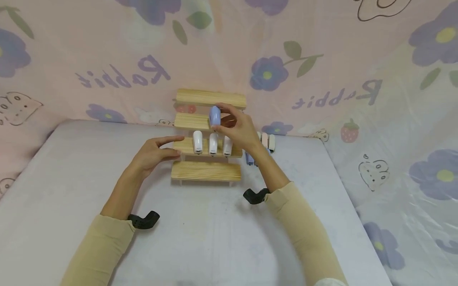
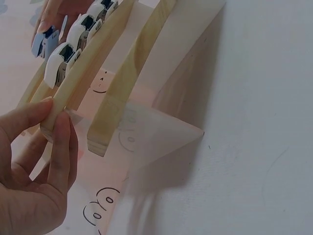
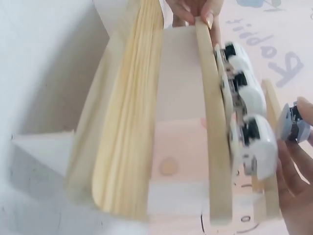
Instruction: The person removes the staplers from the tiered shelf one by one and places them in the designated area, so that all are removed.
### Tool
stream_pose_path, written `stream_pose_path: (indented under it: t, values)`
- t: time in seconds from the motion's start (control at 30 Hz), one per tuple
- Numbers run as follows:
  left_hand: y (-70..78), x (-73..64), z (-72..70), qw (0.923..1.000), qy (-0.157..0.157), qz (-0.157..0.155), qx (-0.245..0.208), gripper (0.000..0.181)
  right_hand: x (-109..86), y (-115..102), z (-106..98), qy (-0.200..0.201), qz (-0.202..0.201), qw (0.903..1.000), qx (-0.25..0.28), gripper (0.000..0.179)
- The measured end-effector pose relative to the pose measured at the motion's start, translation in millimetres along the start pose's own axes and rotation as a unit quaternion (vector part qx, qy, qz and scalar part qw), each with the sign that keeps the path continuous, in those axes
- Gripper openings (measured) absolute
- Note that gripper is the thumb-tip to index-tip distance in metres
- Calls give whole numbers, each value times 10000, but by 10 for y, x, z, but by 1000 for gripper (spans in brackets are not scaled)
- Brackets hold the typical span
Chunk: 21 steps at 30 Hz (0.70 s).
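One white stapler (image 1: 227,148) partly hidden, left grip (image 1: 150,153) pinches shelf (image 1: 187,147), right grip (image 1: 243,128) blue stapler (image 1: 215,116).

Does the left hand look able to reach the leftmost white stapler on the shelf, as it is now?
Probably yes: the left hand pinches the left end of that shelf, and nothing stands between it and the leftmost white stapler. It would likely need to let go first.
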State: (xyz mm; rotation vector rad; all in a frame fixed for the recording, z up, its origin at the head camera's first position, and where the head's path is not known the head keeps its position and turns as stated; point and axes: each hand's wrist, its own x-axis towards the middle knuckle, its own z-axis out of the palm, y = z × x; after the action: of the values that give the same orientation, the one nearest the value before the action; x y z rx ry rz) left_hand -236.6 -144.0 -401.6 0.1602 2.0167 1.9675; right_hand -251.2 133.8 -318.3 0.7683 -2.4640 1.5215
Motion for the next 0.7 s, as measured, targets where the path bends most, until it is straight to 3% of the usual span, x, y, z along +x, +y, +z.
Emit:
stream_pose_path:
  t: [0.37, 0.57, 0.7]
  values:
    - [13, -8, 12, 10000, -54, -6, 47, 53, -117, 85, -191, -55, 91, 9998, 177, 61]
    - [25, -7, 0, 10000, 2, -15, 82, 53, -137, 70, -275, 52, -88, 9999, -14, 59]
    - [32, -13, -9, 9999, 27, -24, 126, 53, -166, 86, -341, 183, 17, 9998, -85, 58]
